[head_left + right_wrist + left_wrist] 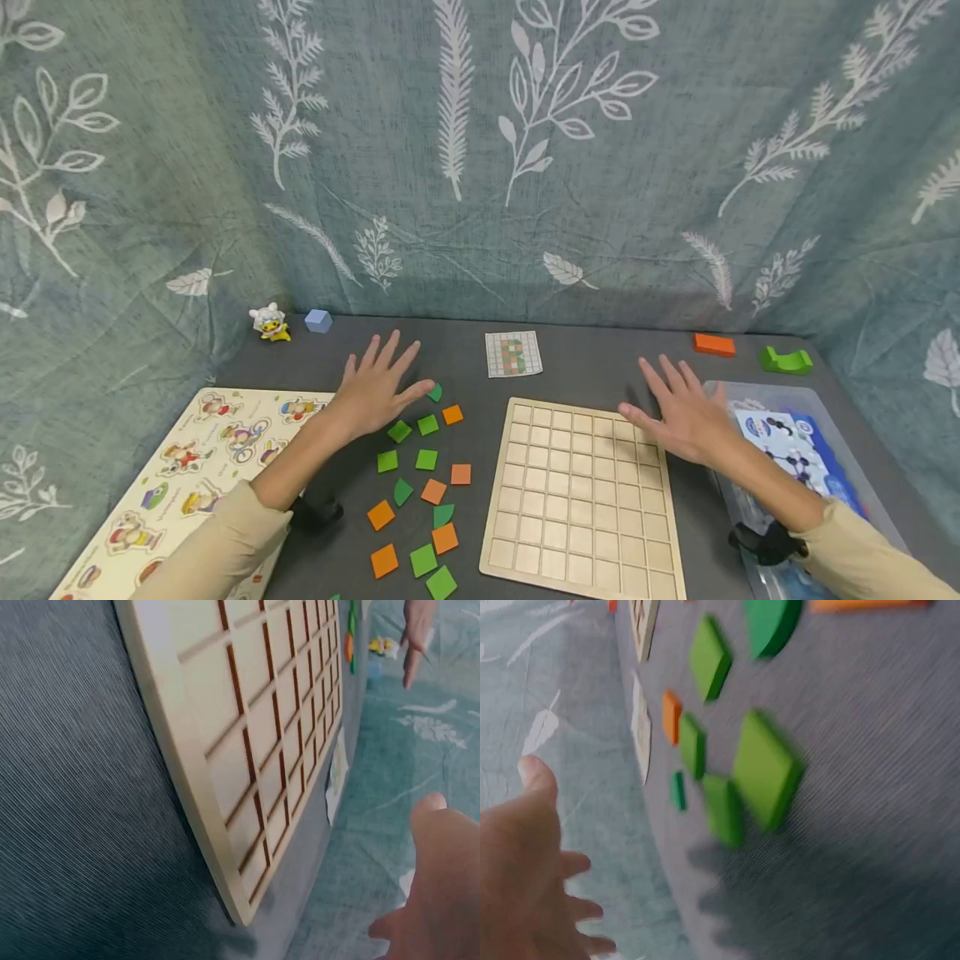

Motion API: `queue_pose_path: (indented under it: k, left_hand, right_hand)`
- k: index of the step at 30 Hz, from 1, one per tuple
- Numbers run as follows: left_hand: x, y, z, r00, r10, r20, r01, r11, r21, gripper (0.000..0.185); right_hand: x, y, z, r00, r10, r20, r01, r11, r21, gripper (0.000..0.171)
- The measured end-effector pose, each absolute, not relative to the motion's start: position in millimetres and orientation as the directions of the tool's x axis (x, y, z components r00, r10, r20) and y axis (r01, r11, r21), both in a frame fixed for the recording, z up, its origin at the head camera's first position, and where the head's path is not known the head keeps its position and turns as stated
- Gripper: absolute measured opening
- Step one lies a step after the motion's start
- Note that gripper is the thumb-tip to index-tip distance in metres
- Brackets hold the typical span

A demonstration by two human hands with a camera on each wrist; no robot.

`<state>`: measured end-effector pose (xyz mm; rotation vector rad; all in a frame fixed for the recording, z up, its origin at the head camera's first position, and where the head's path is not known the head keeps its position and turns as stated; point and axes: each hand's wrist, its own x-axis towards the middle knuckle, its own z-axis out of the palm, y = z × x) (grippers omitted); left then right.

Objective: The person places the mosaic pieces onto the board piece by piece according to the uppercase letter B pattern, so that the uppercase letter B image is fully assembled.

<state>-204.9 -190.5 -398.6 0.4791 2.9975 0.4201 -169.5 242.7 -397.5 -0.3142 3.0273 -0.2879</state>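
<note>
My left hand (375, 387) hovers open with spread fingers above the dark table, just beyond a scatter of green tiles (426, 459) and orange tiles (381, 514). In the left wrist view the left hand (525, 877) shows at the lower left, with blurred green tiles (763, 769) beside it. My right hand (675, 410) is open too, fingers spread, over the far right corner of the wooden grid board (581, 498). The right wrist view shows the grid board (255, 750) close up and part of the right hand (439, 892). Neither hand holds anything.
A small pattern card (513, 353) lies beyond the board. A picture puzzle board (187, 467) lies at the left, a clear box (802, 458) at the right. At the back stand a toy figure (269, 322), a blue cube (318, 321), an orange block (713, 344) and a green piece (785, 360).
</note>
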Motion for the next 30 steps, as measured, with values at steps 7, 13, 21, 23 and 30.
queue_pose_path:
  k: [7, 13, 21, 23, 30]
  left_hand:
    - [-185, -182, -411, -0.884, 0.454, 0.112, 0.456, 0.785, 0.419, 0.061]
    - [-180, -177, -415, -0.859, 0.5, 0.114, 0.487, 0.725, 0.487, 0.049]
    - [-182, -166, -424, -0.838, 0.54, 0.076, 0.519, 0.748, 0.414, 0.033]
    - [-183, -165, -426, -0.832, 0.552, 0.053, 0.521, 0.747, 0.412, 0.029]
    - [-193, -156, -420, -0.816, 0.578, -0.017, 0.517, 0.743, 0.424, 0.018]
  right_hand:
    - [-148, 243, -403, -0.938, -0.343, -0.057, -0.315, 0.907, -0.281, 0.079]
    - [-139, 244, -409, -0.878, -0.478, -0.029, -0.441, 0.831, -0.339, 0.062]
    - [-135, 240, -424, -0.854, -0.518, -0.046, -0.464, 0.799, -0.383, 0.066]
    - [-135, 240, -426, -0.855, -0.516, -0.056, -0.454, 0.796, -0.4, 0.068]
    - [-142, 241, -427, -0.86, -0.511, -0.012, -0.455, 0.776, -0.436, 0.072]
